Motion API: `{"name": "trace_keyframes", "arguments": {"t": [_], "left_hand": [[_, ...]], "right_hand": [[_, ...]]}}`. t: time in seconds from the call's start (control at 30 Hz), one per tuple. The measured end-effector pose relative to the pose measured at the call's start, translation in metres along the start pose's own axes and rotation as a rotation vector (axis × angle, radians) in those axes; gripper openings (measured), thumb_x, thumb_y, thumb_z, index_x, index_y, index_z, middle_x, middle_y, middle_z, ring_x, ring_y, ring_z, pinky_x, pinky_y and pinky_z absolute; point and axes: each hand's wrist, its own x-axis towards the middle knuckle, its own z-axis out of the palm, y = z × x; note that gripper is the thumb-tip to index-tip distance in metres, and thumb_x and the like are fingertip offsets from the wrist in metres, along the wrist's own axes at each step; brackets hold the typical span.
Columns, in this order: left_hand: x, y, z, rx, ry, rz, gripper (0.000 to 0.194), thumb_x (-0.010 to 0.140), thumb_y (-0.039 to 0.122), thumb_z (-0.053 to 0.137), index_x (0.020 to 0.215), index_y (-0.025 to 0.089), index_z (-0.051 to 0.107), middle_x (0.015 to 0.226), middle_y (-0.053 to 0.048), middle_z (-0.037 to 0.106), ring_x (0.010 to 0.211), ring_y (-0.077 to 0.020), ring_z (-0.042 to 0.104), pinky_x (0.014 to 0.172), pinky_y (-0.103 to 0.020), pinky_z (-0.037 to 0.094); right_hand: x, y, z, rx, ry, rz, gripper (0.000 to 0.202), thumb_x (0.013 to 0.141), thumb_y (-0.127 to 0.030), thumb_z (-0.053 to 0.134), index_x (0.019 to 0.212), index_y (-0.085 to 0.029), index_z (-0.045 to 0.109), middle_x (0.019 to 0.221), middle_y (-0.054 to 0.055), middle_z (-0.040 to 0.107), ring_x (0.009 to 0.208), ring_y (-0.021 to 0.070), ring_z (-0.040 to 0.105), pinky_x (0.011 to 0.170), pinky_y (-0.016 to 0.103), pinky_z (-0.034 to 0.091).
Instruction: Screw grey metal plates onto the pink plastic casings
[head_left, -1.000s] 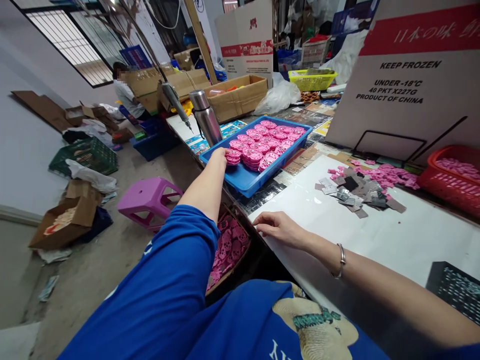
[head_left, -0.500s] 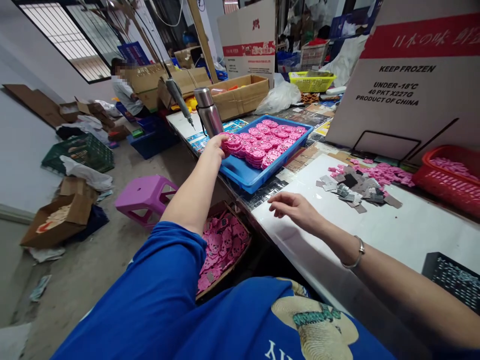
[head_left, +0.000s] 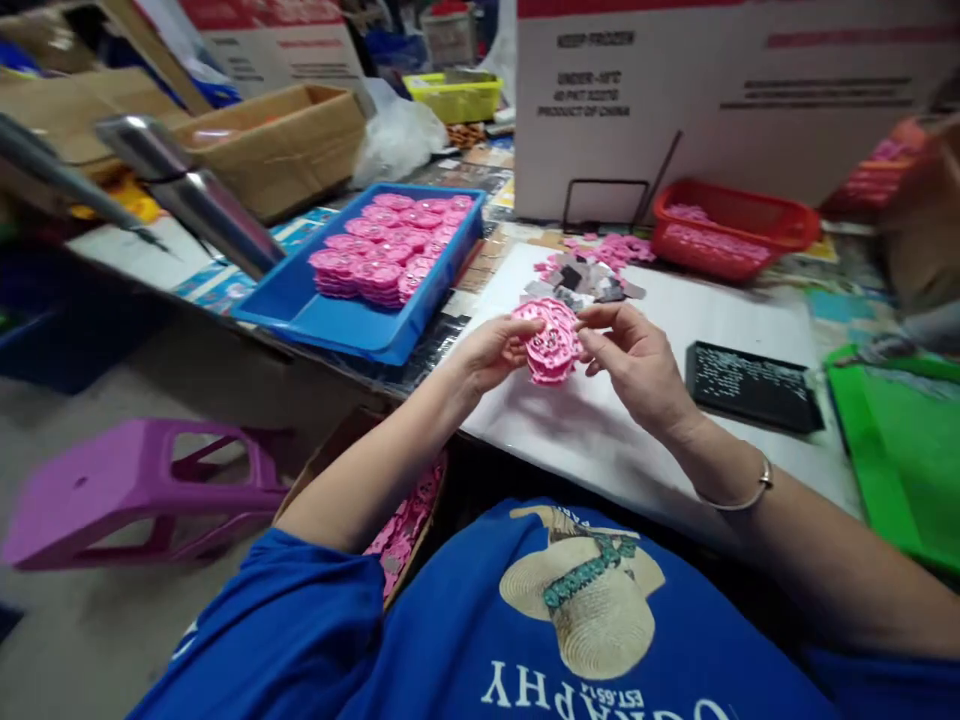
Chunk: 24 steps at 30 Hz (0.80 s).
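Observation:
Above the front of the white work surface point(head_left: 499, 415), a small stack of round pink plastic pieces point(head_left: 553, 345) is held between both hands. My left hand point(head_left: 495, 350) grips its left side, with the thumb over the top piece. At the right edge, the fingers of my right hand point(head_left: 626, 355) close on the same stack. Farther left, a blue tray point(head_left: 307, 330) holds rows of similar pink pieces point(head_left: 390, 245); its near-left part is bare. Just behind my hands lies a pile of grey and black flat plates point(head_left: 592, 280).
Small pink parts point(head_left: 615, 250) lie behind the plates, near a red basket point(head_left: 739, 235). To the right are a black tray of small screw-like bits point(head_left: 754, 385) and a green bin point(head_left: 900, 450). A steel flask point(head_left: 202, 210) and a hanging screwdriver point(head_left: 75, 175) stand left; a purple stool point(head_left: 142, 490) is below.
My left hand has brought a stack of pink pieces from the blue tray to the white surface. My right hand has come up to the stack. The view has turned right.

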Motion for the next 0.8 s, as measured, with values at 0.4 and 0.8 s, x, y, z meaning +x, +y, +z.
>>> {"name": "trace_keyframes", "arguments": {"t": [0.4,0.8], "left_hand": [[0.015,-0.065,0.057,0.303,0.014,0.012,0.063,0.058,-0.004,0.064,0.118,0.012,0.056,0.071,0.002,0.057,0.056,-0.0105,0.054,0.057,-0.024,0.040],[0.012,-0.064,0.052,0.410,-0.007,0.155,0.056,0.065,0.000,0.063,0.119,0.013,0.055,0.073,0.003,0.058,0.059,-0.0096,0.053,0.054,-0.021,0.039]], "right_hand": [[-0.057,0.060,-0.038,-0.035,-0.008,0.203,0.025,0.079,-0.036,0.066,0.092,-0.015,0.064,0.083,0.004,0.064,0.063,0.0113,0.055,0.055,0.025,0.046],[-0.057,0.020,-0.087,0.031,0.245,0.035,0.015,0.083,-0.028,0.064,0.094,-0.019,0.061,0.075,-0.002,0.057,0.060,0.0071,0.054,0.057,0.023,0.051]]}}
